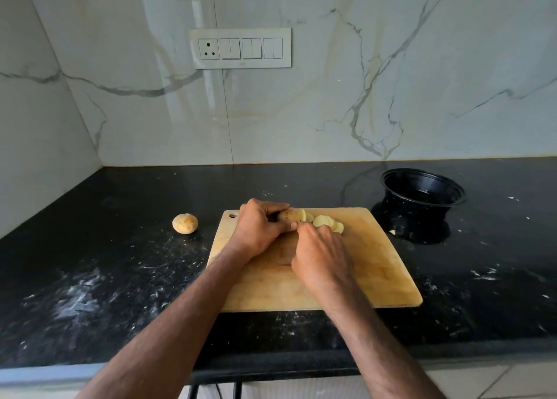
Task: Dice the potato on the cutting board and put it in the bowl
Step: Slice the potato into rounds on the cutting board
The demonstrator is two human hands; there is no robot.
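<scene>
A wooden cutting board [370, 266] lies on the black counter. At its far edge my left hand [260, 228] grips the uncut part of a potato [291, 214], fingers curled over it. Several pale round slices [327, 223] lie fanned out just right of the potato. My right hand [324, 254] is curled close against the potato's cut end, as if around a knife handle; the knife itself is hidden by the hand. A black plastic bowl [422, 193] stands beyond the board's far right corner and looks empty.
A second potato piece [185, 223], skin on, rests on the counter left of the board. A small pale scrap [391, 232] lies by the bowl's base. The marble wall with a switch panel [241, 48] rises behind; the counter's front edge runs below my forearms.
</scene>
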